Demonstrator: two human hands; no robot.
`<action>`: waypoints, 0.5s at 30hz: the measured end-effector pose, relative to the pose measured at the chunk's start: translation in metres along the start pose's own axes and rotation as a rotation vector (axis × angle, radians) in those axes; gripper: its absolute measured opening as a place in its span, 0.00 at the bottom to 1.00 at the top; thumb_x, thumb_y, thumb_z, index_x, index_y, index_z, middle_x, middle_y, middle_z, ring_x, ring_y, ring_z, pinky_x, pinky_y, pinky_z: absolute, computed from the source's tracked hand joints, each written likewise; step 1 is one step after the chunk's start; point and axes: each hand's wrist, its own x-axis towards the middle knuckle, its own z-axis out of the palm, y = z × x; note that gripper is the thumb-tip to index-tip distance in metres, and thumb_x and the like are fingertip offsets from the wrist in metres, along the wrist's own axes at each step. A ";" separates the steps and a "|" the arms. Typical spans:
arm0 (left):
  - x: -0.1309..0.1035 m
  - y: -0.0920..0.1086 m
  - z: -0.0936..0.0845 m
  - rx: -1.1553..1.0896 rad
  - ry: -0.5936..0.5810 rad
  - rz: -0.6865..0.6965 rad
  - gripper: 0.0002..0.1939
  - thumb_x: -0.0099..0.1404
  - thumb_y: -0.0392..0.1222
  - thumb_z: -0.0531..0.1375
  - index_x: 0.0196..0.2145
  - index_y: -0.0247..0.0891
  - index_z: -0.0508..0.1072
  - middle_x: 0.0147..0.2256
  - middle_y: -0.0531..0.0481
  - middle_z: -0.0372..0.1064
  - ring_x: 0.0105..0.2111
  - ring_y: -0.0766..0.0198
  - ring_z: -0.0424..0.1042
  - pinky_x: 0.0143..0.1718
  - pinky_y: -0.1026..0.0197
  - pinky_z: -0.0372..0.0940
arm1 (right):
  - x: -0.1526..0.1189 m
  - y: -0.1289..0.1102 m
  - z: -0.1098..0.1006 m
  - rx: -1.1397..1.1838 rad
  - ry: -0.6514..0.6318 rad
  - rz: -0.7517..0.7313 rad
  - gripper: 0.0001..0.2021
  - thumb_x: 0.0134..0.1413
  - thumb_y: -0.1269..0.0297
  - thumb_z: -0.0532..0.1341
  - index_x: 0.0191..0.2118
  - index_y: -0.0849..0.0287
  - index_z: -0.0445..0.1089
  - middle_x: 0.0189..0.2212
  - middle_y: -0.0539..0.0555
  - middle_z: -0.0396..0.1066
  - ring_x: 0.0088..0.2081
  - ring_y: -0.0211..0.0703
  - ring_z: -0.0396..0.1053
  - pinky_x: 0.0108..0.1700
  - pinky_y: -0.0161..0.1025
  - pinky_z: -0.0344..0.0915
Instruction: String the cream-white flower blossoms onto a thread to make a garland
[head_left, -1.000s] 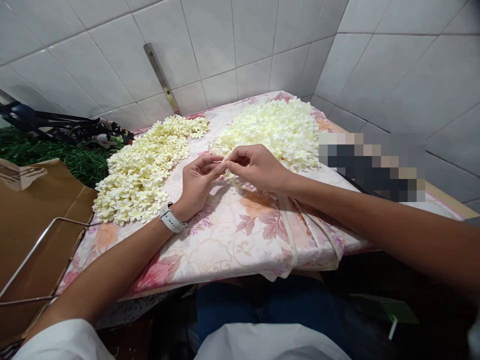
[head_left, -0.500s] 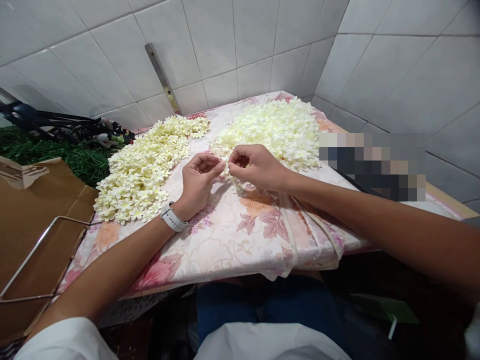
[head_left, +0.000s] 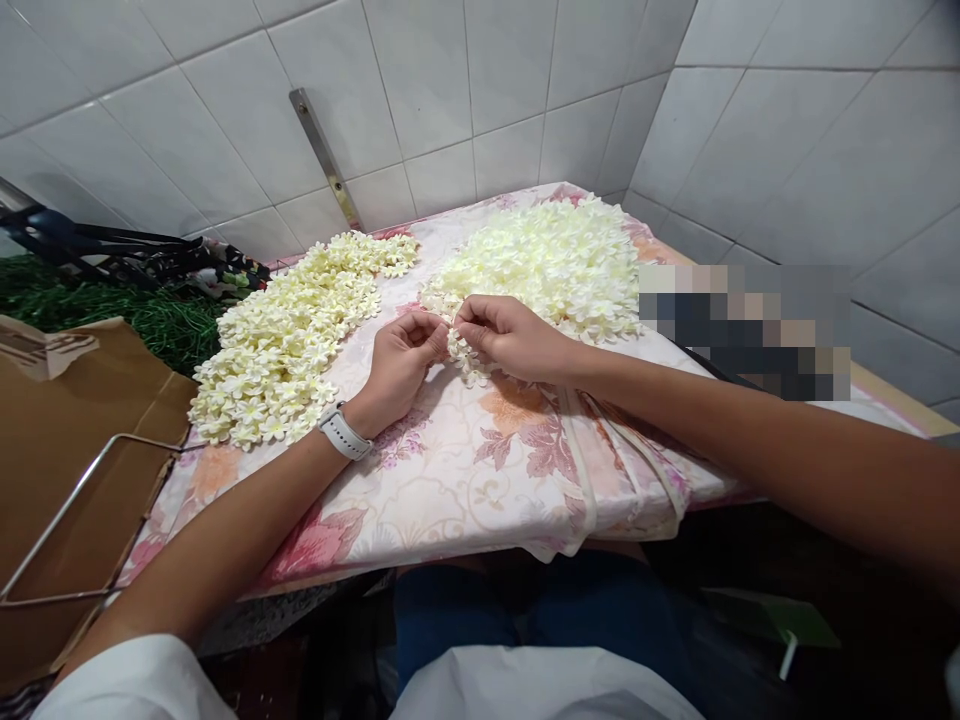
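Over the cloth-covered table, my left hand (head_left: 409, 360) pinches with thumb and index finger, a white watch strap (head_left: 345, 435) on its wrist. My right hand (head_left: 510, 340) meets it fingertip to fingertip, also in a pinch. Between the fingertips shows a small pale flower (head_left: 452, 342), mostly covered by the fingers. Several loose white flowers (head_left: 472, 368) lie just below the right fingers. Behind the right hand spreads a large heap of white flowers (head_left: 547, 255). To the left of my hands lies a long heap of cream-yellow flowers (head_left: 292, 330).
Floral cloth (head_left: 442, 490) covers the table, with pale straps (head_left: 581, 470) at its front edge. A cardboard box (head_left: 82, 430) and metal wire frame (head_left: 60, 510) stand left, near green artificial grass (head_left: 142, 325). Tiled walls (head_left: 510, 80) close off the back and right. A blurred patch (head_left: 750, 330) hides something right.
Both hands stay fingertip to fingertip. The right hand has tipped slightly downward and its finger loop has narrowed; the left fingers have curled in a little. The flower heaps look unchanged.
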 end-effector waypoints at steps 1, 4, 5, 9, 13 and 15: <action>0.000 0.000 0.000 0.020 -0.008 0.020 0.19 0.46 0.48 0.77 0.27 0.35 0.74 0.25 0.54 0.68 0.23 0.73 0.64 0.25 0.68 0.63 | 0.000 0.002 0.000 0.033 -0.030 -0.001 0.09 0.60 0.64 0.58 0.29 0.58 0.61 0.21 0.45 0.55 0.25 0.35 0.51 0.29 0.35 0.51; 0.000 0.000 0.000 0.044 -0.046 0.037 0.20 0.47 0.49 0.77 0.28 0.36 0.73 0.26 0.54 0.67 0.23 0.73 0.63 0.23 0.69 0.61 | 0.002 0.006 -0.002 0.121 -0.098 -0.008 0.09 0.58 0.63 0.60 0.29 0.58 0.62 0.21 0.44 0.55 0.23 0.33 0.51 0.28 0.34 0.50; 0.000 0.000 0.000 0.035 -0.057 0.027 0.21 0.47 0.50 0.77 0.29 0.37 0.73 0.26 0.54 0.67 0.23 0.73 0.63 0.24 0.68 0.62 | 0.002 0.007 -0.002 0.137 -0.101 -0.004 0.09 0.58 0.63 0.60 0.30 0.58 0.62 0.22 0.45 0.56 0.23 0.33 0.53 0.28 0.34 0.51; -0.001 0.003 0.003 -0.056 -0.092 -0.084 0.23 0.51 0.58 0.73 0.34 0.38 0.73 0.28 0.54 0.68 0.26 0.70 0.69 0.30 0.66 0.69 | 0.002 0.003 -0.001 0.041 0.017 0.014 0.08 0.59 0.65 0.57 0.29 0.58 0.62 0.22 0.46 0.58 0.24 0.35 0.56 0.29 0.36 0.53; -0.003 0.003 0.004 -0.028 -0.091 -0.065 0.22 0.52 0.55 0.73 0.34 0.36 0.74 0.29 0.54 0.70 0.27 0.70 0.71 0.31 0.66 0.71 | 0.001 -0.002 0.000 -0.170 0.145 -0.049 0.09 0.59 0.65 0.57 0.27 0.58 0.60 0.22 0.46 0.58 0.25 0.35 0.54 0.29 0.36 0.51; -0.003 0.002 0.003 -0.002 -0.044 -0.038 0.20 0.50 0.50 0.75 0.32 0.35 0.75 0.29 0.53 0.71 0.27 0.71 0.71 0.31 0.67 0.70 | 0.002 -0.002 -0.001 -0.235 0.156 -0.069 0.09 0.59 0.66 0.56 0.28 0.57 0.60 0.22 0.46 0.58 0.25 0.35 0.54 0.30 0.37 0.51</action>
